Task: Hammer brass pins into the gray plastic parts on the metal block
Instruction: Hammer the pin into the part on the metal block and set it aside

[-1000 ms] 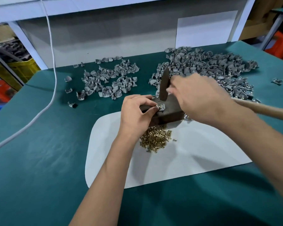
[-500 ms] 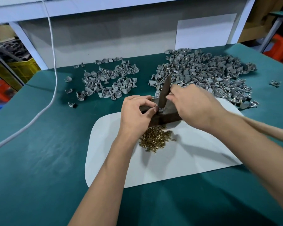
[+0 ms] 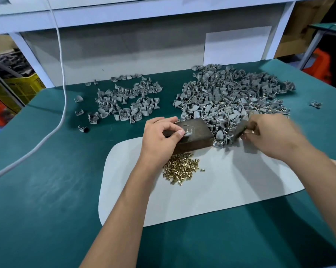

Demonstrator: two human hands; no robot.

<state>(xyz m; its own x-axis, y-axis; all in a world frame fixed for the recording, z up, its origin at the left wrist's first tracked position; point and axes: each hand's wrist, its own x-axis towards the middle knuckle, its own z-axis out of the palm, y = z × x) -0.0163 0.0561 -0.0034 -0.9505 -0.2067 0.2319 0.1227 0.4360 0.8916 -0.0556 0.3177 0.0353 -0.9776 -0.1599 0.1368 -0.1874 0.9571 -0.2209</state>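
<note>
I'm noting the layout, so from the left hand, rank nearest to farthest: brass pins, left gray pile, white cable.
1. Brass pins, just below the left hand, on the mat.
2. Left gray pile, beyond it.
3. White cable, far left.

A factory workbench is showing here: green mat (image 3: 47, 180) holding heaps of gray plastic parts (image 3: 231, 95), crates (image 3: 18, 89) standing beside.

Hands (image 3: 160, 136) at metal block (image 3: 197, 132)
</note>
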